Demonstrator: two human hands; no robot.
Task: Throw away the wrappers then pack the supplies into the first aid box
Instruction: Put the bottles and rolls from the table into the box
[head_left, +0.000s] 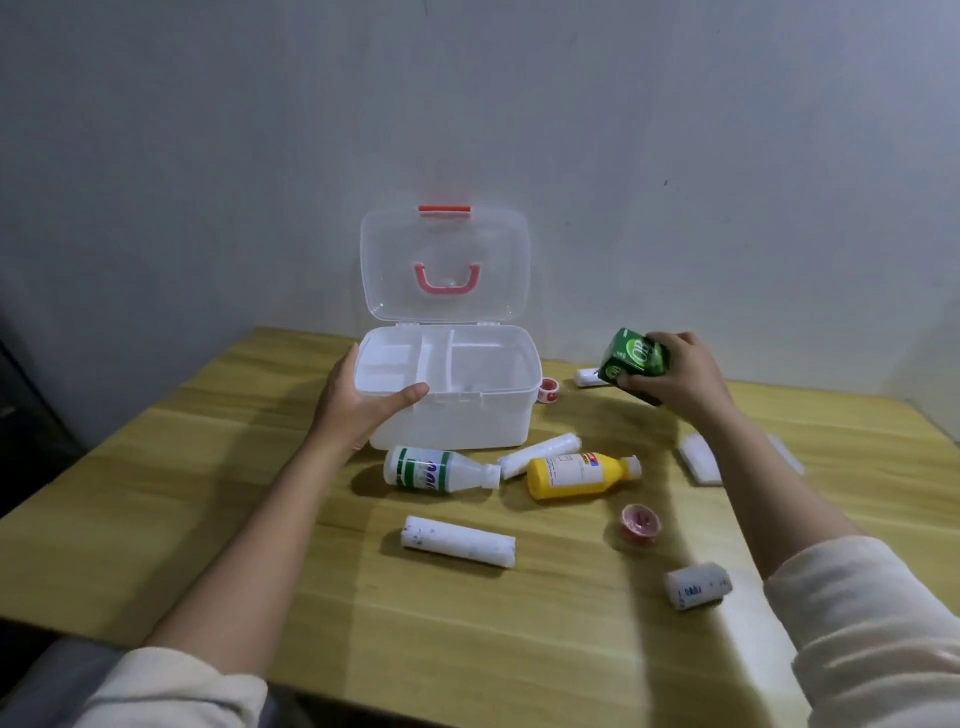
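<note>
First aid box (452, 415) is parked at the back of the wooden table (208, 493), close to the wall, with its clear lid (444, 244) stood upright and the divided tray inside exposed. Its front-left corner is gripped by the left hand (358, 400), thumb laid along the front rim. A green carton (634, 361) is held tilted in the right hand (680, 379), up off the table and to the right of the box. Just in front of the box, a white bottle (431, 469) with a green label and a yellow bottle (576, 475) are laid on their sides, with a wrapped gauze roll (540, 454) tucked behind the yellow one. A longer white roll (457, 540) is laid nearer the front edge, and a pink tape roll (641, 525) is sat off to its right.
</note>
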